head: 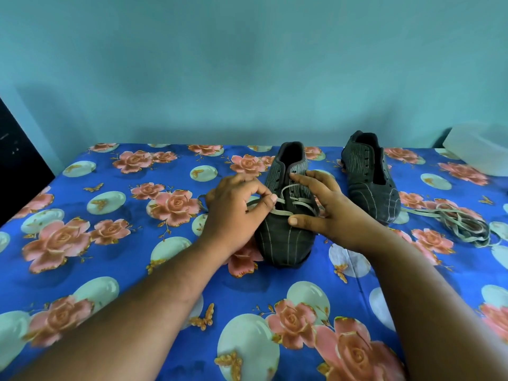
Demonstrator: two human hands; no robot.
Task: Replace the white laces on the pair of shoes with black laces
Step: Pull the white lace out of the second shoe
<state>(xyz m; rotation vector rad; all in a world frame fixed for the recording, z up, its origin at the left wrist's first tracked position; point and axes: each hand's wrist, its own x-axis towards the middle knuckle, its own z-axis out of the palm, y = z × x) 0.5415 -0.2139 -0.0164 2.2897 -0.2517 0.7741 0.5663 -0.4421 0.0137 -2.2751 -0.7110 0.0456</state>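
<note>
Two dark grey striped shoes stand on the blue flowered cloth. The near shoe (286,237) sits in the middle with its toe toward me, and a whitish lace (298,200) is threaded through its lower eyelets. My left hand (233,213) pinches a strand of that lace at the shoe's left side. My right hand (327,210) grips the shoe from the right, thumb on the vamp and fingers on the tongue. The second shoe (371,177) stands behind to the right without any lace. A loose whitish lace (461,224) lies bundled to its right.
The flowered cloth (137,243) covers the whole surface up to a teal wall. A white plastic container (478,149) sits at the far right edge. A dark panel (16,160) stands at the left.
</note>
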